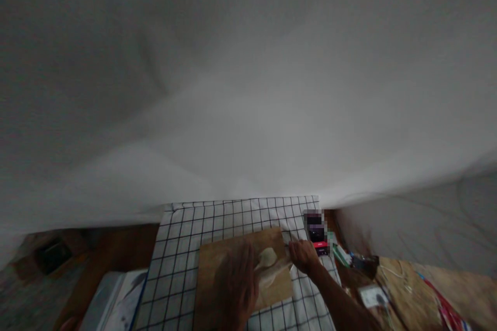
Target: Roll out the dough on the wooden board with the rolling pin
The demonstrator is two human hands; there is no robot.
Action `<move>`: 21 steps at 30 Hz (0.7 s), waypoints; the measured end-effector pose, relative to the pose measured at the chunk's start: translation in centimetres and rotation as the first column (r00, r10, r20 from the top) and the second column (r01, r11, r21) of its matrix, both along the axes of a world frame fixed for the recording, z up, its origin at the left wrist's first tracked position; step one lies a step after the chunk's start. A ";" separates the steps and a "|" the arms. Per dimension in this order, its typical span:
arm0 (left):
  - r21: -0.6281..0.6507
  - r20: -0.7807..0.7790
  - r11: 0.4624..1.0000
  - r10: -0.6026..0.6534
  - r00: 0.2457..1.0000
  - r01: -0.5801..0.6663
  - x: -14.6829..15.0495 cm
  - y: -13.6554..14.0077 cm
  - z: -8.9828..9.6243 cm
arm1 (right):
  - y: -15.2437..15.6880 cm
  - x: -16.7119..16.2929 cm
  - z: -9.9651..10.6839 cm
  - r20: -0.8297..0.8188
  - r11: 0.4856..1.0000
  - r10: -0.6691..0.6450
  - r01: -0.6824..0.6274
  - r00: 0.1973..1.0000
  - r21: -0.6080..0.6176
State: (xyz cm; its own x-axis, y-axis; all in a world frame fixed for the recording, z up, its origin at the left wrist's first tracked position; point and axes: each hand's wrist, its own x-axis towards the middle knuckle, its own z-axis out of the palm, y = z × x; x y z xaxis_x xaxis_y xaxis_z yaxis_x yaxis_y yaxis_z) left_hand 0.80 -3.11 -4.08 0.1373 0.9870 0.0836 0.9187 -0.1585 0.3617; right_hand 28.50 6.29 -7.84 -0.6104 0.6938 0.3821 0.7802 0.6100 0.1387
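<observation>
On the wooden board (217, 256) lies a flat round piece of pale dough (267, 257). A pale rolling pin (274, 270), smeared by motion, crosses the board just below the dough's middle. My right hand (303, 256) is closed around the pin's right end, at the board's right edge. My left hand (244, 279) is over the middle of the board, left of the dough, with its fingers stretched out forward and blurred. The pin's left end reaches towards this hand; whether they touch I cannot tell.
A black-and-white checked cloth (174, 248) covers the table under the board. A red item (320, 244) sits at the cloth's right edge, beside a pixelated dark patch. A pale wall (248, 155) stands behind. Clutter lies to the right; a white box-like object (116, 295) is at lower left.
</observation>
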 end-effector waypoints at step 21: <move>0.026 -0.113 0.946 -0.320 0.941 0.324 -1.8 4.3 -0.3 | -8.6 -2.1 3.2 -0.231 0.950 -0.307 0.282 0.923 -0.137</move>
